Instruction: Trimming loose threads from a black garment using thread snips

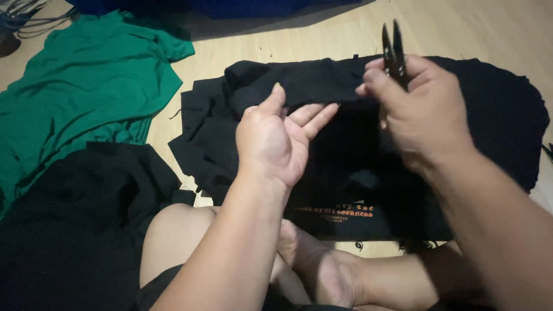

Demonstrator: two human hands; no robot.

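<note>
A black garment (489, 115) with orange printed lettering near its front hem lies spread on the wooden floor before me. My left hand (276, 138) hovers over its folded upper edge, palm turned up and fingers apart, holding nothing. My right hand (423, 112) pinches the black fabric at that fold and also grips small black thread snips (394, 52), whose two blades point up and away. My bare legs and a foot are crossed below the garment.
A green shirt (80, 98) lies crumpled at the left. More black cloth (75, 230) is heaped at the lower left beside my knee. Dark blue fabric (230, 7) runs along the top edge. Bare wooden floor (472, 29) shows at the upper right.
</note>
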